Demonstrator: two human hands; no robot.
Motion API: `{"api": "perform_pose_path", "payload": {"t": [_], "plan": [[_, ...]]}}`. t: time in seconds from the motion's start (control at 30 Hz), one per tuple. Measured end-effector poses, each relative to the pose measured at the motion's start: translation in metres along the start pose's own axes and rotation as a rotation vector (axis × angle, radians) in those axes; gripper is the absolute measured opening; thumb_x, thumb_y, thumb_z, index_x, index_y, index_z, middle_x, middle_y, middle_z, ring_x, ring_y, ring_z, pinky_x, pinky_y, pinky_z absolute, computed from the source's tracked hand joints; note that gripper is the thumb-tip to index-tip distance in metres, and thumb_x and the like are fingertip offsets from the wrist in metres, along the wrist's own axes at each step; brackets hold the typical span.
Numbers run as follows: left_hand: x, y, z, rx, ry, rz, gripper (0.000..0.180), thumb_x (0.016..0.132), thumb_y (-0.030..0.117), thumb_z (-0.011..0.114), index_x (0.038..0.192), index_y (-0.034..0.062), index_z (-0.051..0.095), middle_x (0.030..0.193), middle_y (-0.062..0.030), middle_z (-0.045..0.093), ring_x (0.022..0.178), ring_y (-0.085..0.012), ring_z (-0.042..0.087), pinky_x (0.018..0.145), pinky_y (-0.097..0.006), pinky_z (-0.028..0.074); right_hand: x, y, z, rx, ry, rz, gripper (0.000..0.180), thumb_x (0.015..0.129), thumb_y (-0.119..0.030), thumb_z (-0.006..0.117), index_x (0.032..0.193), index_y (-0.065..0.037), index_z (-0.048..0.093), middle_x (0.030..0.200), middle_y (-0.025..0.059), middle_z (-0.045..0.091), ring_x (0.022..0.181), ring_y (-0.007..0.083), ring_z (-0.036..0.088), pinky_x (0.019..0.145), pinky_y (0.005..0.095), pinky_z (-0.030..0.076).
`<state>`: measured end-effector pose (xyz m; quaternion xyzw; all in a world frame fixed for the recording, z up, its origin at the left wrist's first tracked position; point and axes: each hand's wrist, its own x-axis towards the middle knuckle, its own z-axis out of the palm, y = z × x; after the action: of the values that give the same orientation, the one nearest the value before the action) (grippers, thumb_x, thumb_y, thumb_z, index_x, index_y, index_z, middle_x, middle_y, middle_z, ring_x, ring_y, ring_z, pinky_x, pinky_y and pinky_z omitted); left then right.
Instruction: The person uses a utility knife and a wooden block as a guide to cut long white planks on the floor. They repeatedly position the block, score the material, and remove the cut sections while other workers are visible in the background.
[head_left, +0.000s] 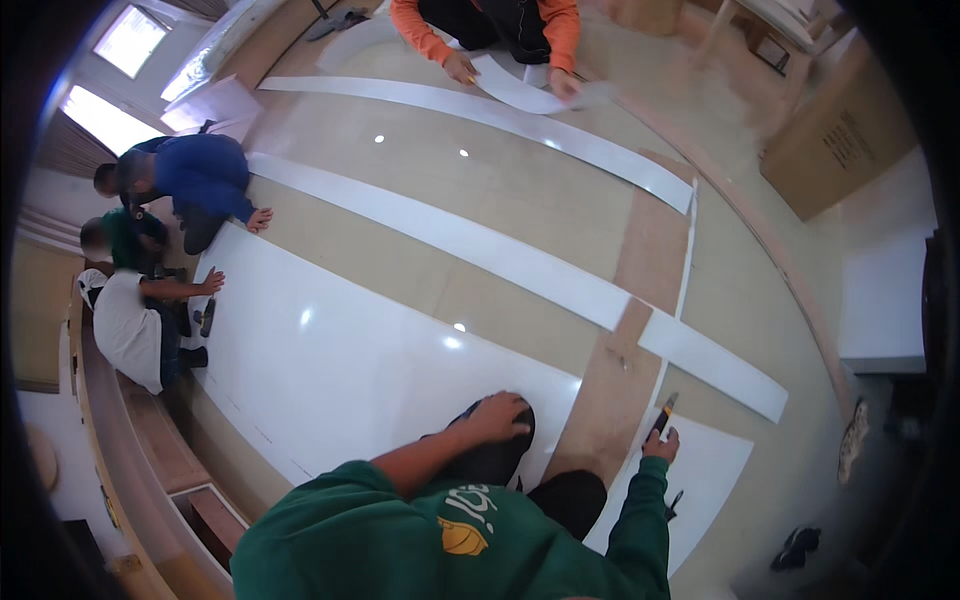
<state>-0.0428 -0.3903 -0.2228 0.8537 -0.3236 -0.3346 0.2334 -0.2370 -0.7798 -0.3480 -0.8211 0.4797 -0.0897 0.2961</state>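
Head view shows the right hand (661, 443) closed around a utility knife (664, 412) at the edge of the white sheet (340, 370) on the floor, the left hand (500, 415) resting spread on a knee; cutting cleanly likely needs steady, shallow passes.

A glossy beige floor (420, 160) with a brown band (640, 270) across it carries everything. A large white sheet (340, 370) lies flat on it at lower left. Two long white strips (450, 235) (500, 115) run diagonally across it, well apart, and a cardboard box (840, 150) stands at upper right.
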Motion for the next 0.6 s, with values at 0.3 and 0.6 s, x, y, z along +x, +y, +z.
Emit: {"api": "perform_pose_path", "payload": {"t": [0.3,0.6], "plan": [[0.026,-0.048,-0.139,-0.198,0.434,-0.181,0.06,0.085,0.038,0.072,0.132,0.0051,0.056,0.119,-0.0231,0.064,0.11,-0.0385,0.062,0.096,-0.045,0.049,-0.224,-0.05,-0.046,-0.267,-0.289,-0.26,0.064,0.083,-0.04,0.07,0.134,-0.007,0.053,0.133,0.0254,0.053,0.12,0.0448,0.052,0.102,0.052,0.043],[-0.073,-0.026,-0.042,-0.076,0.166,0.016,0.06,0.088,0.046,0.067,0.131,0.0049,0.058,0.123,-0.0212,0.064,0.106,-0.0345,0.063,0.095,-0.043,0.048,-0.272,-0.124,-0.067,-0.355,-0.291,0.099,0.078,0.08,-0.053,0.069,0.145,-0.019,0.043,0.154,0.016,0.032,0.14,0.0395,0.032,0.106,0.0621,0.035]]}}
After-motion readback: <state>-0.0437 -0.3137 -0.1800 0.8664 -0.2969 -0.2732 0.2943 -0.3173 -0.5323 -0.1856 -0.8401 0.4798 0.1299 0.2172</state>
